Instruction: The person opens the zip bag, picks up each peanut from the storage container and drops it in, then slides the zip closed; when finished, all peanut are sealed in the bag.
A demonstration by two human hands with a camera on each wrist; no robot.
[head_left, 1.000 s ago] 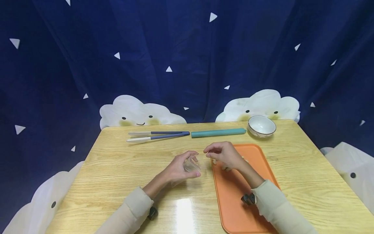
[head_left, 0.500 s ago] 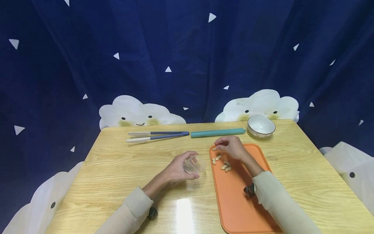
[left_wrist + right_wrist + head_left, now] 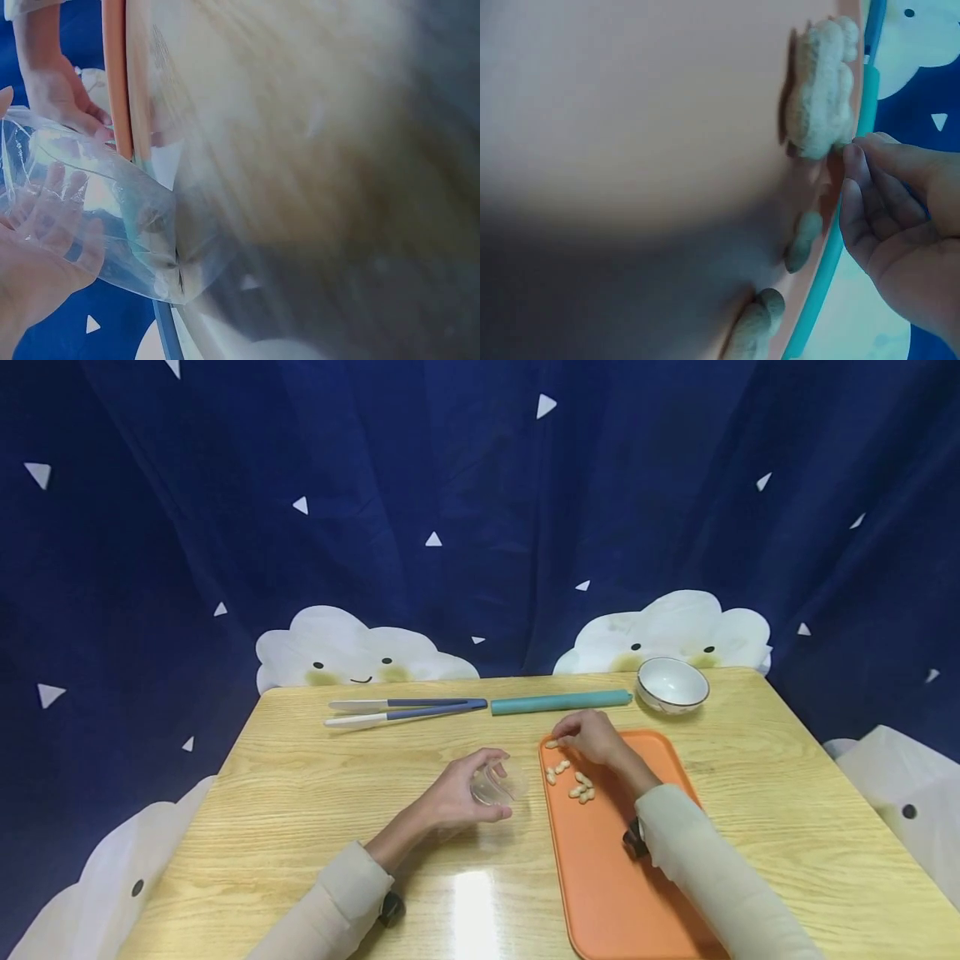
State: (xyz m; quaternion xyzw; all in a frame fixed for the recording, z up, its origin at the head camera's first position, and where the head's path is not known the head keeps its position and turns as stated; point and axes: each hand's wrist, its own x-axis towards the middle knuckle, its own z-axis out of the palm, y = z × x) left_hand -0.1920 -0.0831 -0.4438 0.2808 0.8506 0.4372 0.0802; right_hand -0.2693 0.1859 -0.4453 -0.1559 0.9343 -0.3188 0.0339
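Observation:
My left hand (image 3: 461,793) holds a clear plastic bag (image 3: 489,787) above the table, its mouth facing right. In the left wrist view the thumb and fingers spread round the crinkled, see-through bag (image 3: 124,225). My right hand (image 3: 592,739) is over the far left corner of an orange tray (image 3: 622,885). Thumb and forefinger meet at the end of a peanut (image 3: 552,744) there, seen closely in the right wrist view beside the hand (image 3: 907,217). Several unshelled peanuts (image 3: 582,790) lie loose nearer on the tray.
Behind the hands lie blue-and-white tongs (image 3: 408,710) and a teal rod (image 3: 561,702). A white bowl (image 3: 672,685) stands at the back right of the wooden table (image 3: 300,793). A dark blue curtain (image 3: 450,485) hangs behind.
My right hand has gone from beside the bag to the tray's far left corner, with its fingertips at a peanut. My left hand stays in place with the bag.

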